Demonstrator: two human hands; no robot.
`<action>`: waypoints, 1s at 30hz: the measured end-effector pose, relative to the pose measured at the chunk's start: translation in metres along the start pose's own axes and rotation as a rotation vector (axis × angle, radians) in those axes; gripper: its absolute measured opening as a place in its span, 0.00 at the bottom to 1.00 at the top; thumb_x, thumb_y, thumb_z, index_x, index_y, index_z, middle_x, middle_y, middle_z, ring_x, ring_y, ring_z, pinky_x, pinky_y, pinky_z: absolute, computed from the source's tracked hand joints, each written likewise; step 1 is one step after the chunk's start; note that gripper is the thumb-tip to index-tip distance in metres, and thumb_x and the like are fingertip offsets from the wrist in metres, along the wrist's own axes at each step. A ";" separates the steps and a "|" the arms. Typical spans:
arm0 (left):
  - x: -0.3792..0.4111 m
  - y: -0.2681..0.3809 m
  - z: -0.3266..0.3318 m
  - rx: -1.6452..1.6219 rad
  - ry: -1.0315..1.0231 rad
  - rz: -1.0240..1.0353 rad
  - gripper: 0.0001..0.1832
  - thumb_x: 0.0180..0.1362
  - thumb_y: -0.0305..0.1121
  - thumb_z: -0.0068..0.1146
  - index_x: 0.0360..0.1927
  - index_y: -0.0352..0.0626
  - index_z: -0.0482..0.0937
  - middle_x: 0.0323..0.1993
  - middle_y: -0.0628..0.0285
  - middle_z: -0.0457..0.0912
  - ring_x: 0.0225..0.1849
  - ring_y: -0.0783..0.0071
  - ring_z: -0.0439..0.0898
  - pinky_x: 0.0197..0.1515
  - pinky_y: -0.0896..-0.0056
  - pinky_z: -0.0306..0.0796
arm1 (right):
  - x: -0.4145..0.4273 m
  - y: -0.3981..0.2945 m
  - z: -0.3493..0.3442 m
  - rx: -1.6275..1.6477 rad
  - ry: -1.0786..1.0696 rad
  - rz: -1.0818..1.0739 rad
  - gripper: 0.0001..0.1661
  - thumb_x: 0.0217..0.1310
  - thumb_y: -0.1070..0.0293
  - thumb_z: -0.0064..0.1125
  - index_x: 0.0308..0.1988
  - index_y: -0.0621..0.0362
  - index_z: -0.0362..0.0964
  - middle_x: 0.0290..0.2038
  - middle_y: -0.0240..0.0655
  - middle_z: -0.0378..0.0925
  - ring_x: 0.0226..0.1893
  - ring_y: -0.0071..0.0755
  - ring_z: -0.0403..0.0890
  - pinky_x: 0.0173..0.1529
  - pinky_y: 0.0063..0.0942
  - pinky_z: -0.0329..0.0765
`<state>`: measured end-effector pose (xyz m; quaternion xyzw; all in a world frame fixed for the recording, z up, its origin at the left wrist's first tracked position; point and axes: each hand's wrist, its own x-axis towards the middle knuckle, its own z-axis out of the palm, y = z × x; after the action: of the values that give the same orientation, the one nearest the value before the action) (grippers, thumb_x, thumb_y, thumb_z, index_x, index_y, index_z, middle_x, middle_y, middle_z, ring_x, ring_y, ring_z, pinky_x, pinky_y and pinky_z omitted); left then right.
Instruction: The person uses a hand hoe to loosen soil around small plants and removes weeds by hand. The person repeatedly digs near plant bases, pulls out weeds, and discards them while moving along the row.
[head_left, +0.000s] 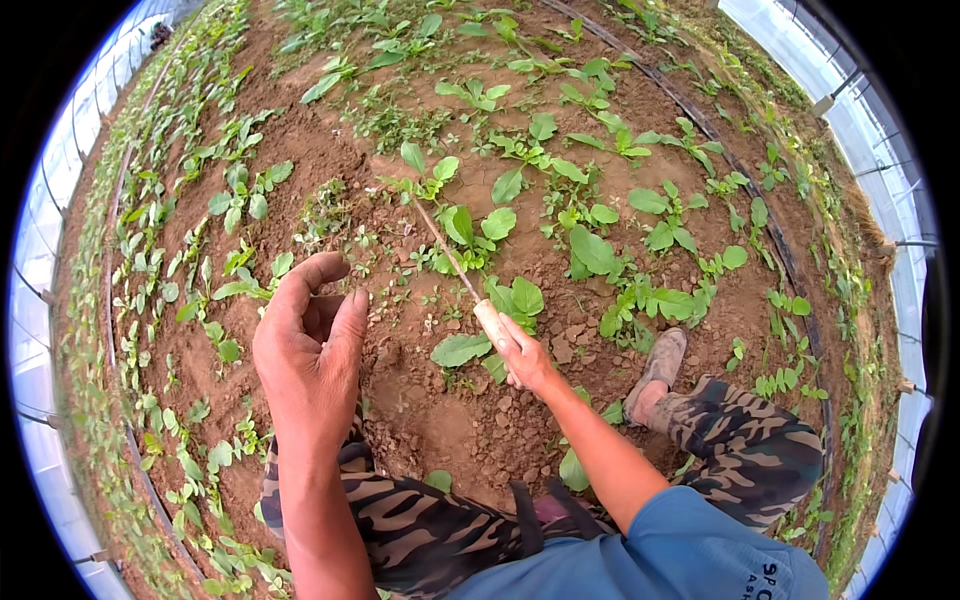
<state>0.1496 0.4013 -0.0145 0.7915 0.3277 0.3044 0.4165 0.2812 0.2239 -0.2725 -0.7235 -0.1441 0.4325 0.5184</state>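
Observation:
My right hand (531, 358) grips the pale wooden handle (490, 318) of a long-shafted hand tool. Its thin metal shaft (445, 246) slants up and left between leafy seedlings, and its far end meets a broad-leaved seedling (429, 178). What shape the tool's head has, I cannot tell. Raised over the soil on the left is my left hand (309, 349), its fingers curled and the thumb apart, with nothing visible in it. Small weeds (324, 214) lie or grow on the ground beyond it. Beside the handle, another green seedling (519, 298) spreads its leaves.
A dark drip hose (701, 116) curves along the right; another hose (154, 499) runs down the left. Plastic greenhouse walls (46, 232) bound both sides. Crumbly brown soil (442, 442) lies before my camouflage-trousered legs (427, 525). My shoe (660, 364) stands by seedlings at right.

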 end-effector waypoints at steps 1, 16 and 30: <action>0.000 -0.002 0.001 -0.010 0.002 0.008 0.16 0.55 0.23 0.60 0.48 0.34 0.76 0.27 0.66 0.78 0.28 0.82 0.74 0.33 0.78 0.70 | -0.013 0.008 -0.001 0.050 -0.018 0.034 0.36 0.68 0.57 0.47 0.70 0.46 0.48 0.26 0.31 0.71 0.16 0.22 0.70 0.20 0.23 0.71; -0.001 -0.005 0.000 0.046 -0.094 0.018 0.15 0.59 0.25 0.57 0.50 0.33 0.75 0.38 0.61 0.80 0.35 0.79 0.78 0.37 0.77 0.73 | -0.092 0.043 -0.014 0.069 -0.050 0.158 0.36 0.67 0.55 0.47 0.70 0.46 0.48 0.26 0.33 0.73 0.15 0.23 0.71 0.21 0.24 0.73; 0.004 -0.003 0.012 0.098 -0.134 0.079 0.16 0.60 0.28 0.57 0.51 0.32 0.75 0.42 0.58 0.81 0.37 0.78 0.81 0.40 0.76 0.75 | -0.106 0.045 -0.029 -0.477 0.061 0.020 0.32 0.66 0.53 0.45 0.67 0.44 0.53 0.41 0.59 0.77 0.42 0.65 0.77 0.47 0.48 0.73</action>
<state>0.1600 0.4001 -0.0221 0.8419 0.2818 0.2506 0.3859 0.2306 0.1169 -0.2588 -0.8396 -0.2193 0.3695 0.3323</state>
